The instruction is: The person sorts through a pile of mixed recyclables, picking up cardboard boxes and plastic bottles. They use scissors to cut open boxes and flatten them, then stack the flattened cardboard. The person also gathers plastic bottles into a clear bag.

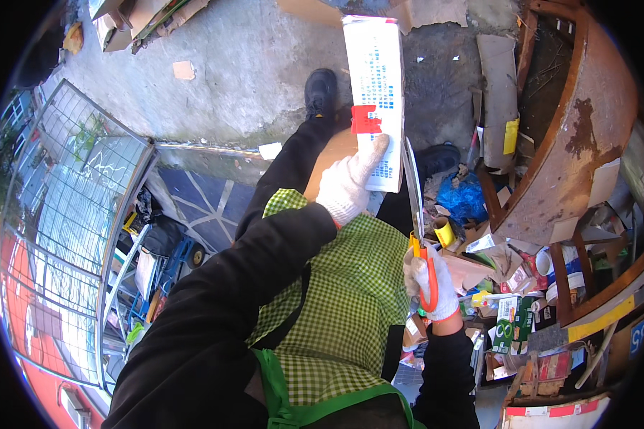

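A long white carton (376, 68) with blue print and a red patch is held out in front of me. My left hand (345, 184), in a white glove, grips its lower left edge, one finger lying across the printed face. My right hand (436, 289), also gloved, is closed round the orange handle of a pair of scissors (414, 189). Their long metal blades point away from me, alongside the carton's right edge; I cannot tell whether they touch it. A brown cardboard piece (327, 159) shows behind my left hand.
At right, mixed scrap surrounds a blue plastic bag (463, 196) and a large curved wooden panel (597, 121). A wire-mesh gate (86, 214) stands at left, near a blue trolley (186, 250). Flattened cardboard (139, 18) lies at the far left on the concrete floor (236, 79).
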Motion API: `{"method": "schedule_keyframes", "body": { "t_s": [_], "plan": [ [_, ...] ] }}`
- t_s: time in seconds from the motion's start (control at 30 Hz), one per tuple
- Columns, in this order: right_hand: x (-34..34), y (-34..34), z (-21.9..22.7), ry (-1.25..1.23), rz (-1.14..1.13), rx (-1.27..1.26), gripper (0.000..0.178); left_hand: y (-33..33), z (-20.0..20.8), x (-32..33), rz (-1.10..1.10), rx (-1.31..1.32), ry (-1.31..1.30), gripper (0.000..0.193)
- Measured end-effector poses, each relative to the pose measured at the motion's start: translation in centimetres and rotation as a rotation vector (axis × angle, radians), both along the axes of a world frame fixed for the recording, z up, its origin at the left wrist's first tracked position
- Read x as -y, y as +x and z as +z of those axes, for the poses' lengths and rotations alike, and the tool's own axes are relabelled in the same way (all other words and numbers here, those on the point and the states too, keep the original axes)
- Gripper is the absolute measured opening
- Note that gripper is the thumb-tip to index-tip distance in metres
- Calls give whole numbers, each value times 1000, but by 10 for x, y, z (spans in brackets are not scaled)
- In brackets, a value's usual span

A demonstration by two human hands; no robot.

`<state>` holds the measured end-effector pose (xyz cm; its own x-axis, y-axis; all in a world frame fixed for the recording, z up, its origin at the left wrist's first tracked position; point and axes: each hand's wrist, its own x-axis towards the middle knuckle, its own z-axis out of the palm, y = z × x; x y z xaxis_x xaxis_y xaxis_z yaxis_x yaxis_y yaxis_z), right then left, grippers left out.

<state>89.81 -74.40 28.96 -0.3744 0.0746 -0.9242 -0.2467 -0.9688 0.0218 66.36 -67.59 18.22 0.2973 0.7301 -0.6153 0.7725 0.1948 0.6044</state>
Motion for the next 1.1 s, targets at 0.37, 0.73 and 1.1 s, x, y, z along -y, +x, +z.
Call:
{"method": "schedule_keyframes", "body": {
  "t_s": [0.37, 0.73, 1.1],
  "plan": [
    [-19, -43, -60, 335, 927, 598, 60, -2, -12, 9, -237, -12, -142, 91],
    [-184, 50, -61, 380, 1122, 42, 55, -30, -29, 20, -227, 18, -214, 77],
    [-187, 35, -21, 663, 1582, 671, 69, -20, 37, -60, -326, 6, -214, 77]
  ]
}}
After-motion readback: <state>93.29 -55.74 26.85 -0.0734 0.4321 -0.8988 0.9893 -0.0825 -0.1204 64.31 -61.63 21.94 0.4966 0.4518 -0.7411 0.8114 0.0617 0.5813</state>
